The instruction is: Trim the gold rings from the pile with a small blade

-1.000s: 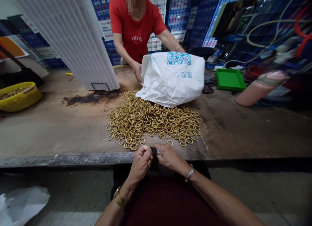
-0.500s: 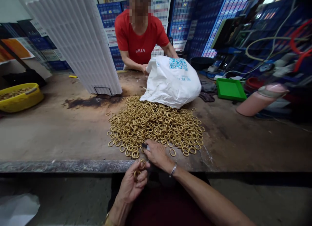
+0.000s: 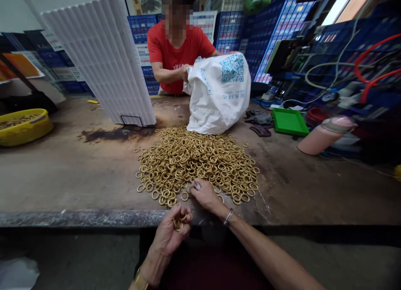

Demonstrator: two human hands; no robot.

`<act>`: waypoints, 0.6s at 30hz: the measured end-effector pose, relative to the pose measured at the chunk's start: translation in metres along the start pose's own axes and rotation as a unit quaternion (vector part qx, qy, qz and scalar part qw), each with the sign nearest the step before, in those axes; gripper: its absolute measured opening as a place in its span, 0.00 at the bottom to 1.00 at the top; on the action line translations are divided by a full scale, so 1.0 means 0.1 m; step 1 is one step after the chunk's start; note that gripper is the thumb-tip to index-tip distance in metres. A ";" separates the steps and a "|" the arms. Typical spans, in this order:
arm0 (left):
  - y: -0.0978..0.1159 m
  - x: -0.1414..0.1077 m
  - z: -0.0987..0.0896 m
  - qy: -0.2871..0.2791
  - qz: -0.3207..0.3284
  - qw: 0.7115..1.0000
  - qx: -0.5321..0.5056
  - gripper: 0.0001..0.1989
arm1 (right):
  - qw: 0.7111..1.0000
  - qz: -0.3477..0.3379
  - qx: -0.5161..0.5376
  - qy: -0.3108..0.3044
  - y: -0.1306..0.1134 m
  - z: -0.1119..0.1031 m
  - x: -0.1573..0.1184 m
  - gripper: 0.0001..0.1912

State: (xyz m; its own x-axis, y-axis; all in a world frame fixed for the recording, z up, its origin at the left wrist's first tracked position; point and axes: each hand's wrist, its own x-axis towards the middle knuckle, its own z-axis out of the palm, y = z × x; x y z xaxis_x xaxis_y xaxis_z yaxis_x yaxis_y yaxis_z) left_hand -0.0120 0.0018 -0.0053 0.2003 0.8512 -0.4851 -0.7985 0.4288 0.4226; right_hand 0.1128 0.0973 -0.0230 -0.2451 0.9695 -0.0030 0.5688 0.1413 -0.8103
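A wide pile of brass-coloured rings [image 3: 200, 158] lies on the worn table [image 3: 94, 177]. Below the pile, at the table's front edge, my left hand [image 3: 175, 229] is curled round a few of the rings [image 3: 178, 224]. At the pile's near edge is my right hand [image 3: 205, 194], its fingers closed on a small pale object [image 3: 197, 185] that is too small to name. Single rings lie beside its fingertips. Across the table a person in a red shirt [image 3: 177, 56] holds a white sack [image 3: 217, 94] with its lower end over the back of the pile.
White corrugated panels [image 3: 103, 64] stand in a wire holder at the back left. A yellow basin [image 3: 25, 129] sits at the far left. On the right are a green tray [image 3: 290, 121], a pink bottle [image 3: 326, 135], dark cloths [image 3: 260, 123] and cables.
The person has raised and tipped the sack more upright. My right hand has drawn slightly away from the rings, and my left hand has closed more round its rings. The view has shifted a little.
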 end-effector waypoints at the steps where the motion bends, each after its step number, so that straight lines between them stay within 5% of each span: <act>1: 0.00 0.00 0.03 0.003 0.014 1.000 0.018 0.14 | 0.999 0.014 0.049 -0.002 0.01 -0.02 0.00 0.01; 5: -0.02 0.06 0.10 0.023 0.114 0.981 0.153 0.14 | 0.966 0.097 0.236 -0.042 0.04 -0.10 -0.06 0.09; 8: -0.04 0.14 0.10 0.061 0.199 0.937 0.282 0.15 | 0.928 0.146 0.332 -0.089 0.03 -0.15 -0.10 0.11; 12: -0.03 0.22 0.11 0.045 0.276 0.879 0.386 0.12 | 0.888 0.169 0.401 -0.147 0.00 -0.20 -0.13 0.10; 18: 0.01 0.24 0.20 0.043 0.267 0.896 0.353 0.07 | 0.834 0.198 0.472 -0.208 -0.05 -0.28 -0.17 0.10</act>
State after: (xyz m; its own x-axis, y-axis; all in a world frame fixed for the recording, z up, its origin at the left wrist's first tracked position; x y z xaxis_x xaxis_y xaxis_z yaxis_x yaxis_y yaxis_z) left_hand 0.0032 0.0288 -0.0014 -0.1711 0.9786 -0.1141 -0.2032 0.0782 0.9760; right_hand 0.1360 0.0861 -0.0020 -0.5473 0.7222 -0.4229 -0.1528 -0.5830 -0.7980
